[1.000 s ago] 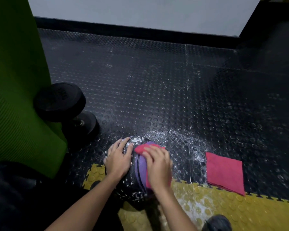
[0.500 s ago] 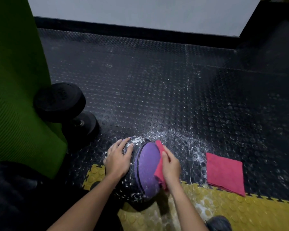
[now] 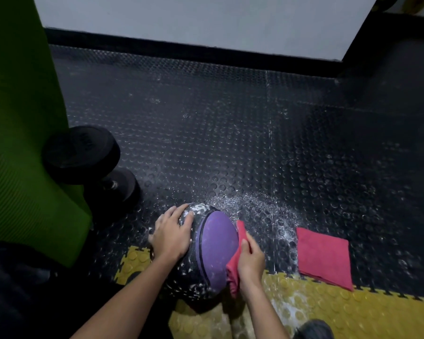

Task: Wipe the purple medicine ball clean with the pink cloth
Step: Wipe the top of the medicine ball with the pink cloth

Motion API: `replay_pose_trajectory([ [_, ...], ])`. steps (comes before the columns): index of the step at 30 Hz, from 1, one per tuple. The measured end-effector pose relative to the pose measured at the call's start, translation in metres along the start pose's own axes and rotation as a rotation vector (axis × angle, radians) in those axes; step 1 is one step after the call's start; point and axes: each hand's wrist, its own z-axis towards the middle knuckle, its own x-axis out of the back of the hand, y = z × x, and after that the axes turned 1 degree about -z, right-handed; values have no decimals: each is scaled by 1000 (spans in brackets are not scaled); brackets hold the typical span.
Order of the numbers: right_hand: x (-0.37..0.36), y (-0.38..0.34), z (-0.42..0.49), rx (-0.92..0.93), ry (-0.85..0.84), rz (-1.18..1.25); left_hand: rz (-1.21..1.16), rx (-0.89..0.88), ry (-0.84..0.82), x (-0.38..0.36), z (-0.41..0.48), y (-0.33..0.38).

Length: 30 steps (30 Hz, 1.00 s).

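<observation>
Where yellow studded foam tiles (image 3: 352, 314) meet the black coin-dot rubber floor (image 3: 230, 143), dusted white, the round purple medicine ball (image 3: 218, 245) rests. The left hand (image 3: 171, 238) lies spread flat on its speckled side, and the right hand (image 3: 251, 260) grips the pink cloth (image 3: 232, 270) against its purple panel. Beyond lie a folded spare cloth (image 3: 324, 258), a black dumbbell (image 3: 88, 162), a ribbed green mat (image 3: 17, 143) and a pale wall (image 3: 206, 20).

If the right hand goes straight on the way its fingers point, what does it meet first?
Probably the dusty black floor beyond the ball. The right hand, gripping the pink cloth, points forward along the ball's right side; depth is unclear.
</observation>
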Motion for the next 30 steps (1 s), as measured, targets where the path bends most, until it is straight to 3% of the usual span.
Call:
replay_pose_trajectory([
  [6, -19, 1, -41, 309, 46, -63, -36, 45, -16, 8, 9, -2],
  [13, -8, -43, 28, 155, -177, -332, -19, 203, -30, 4, -5, 9],
  [16, -9, -55, 6, 399, -249, -499, 38, 218, 61, 3, -7, 10],
  [19, -7, -31, -31, 601, -230, -523, 53, 48, 74, 0, -3, 15],
  [21, 3, -9, -40, 512, -142, -356, 103, 44, -31, -3, -2, 11],
  [24, 17, 15, -37, 75, -74, -71, 128, 112, -53, -4, -5, -3],
  [26, 16, 20, -43, 21, -53, -79, 104, 124, -25, -3, -8, -7],
  [28, 6, 11, -56, 186, 1, -125, 93, 147, -20, -1, -5, -7],
  [30, -4, 6, -66, 461, 34, -252, 77, 167, -19, 0, -1, -8],
])
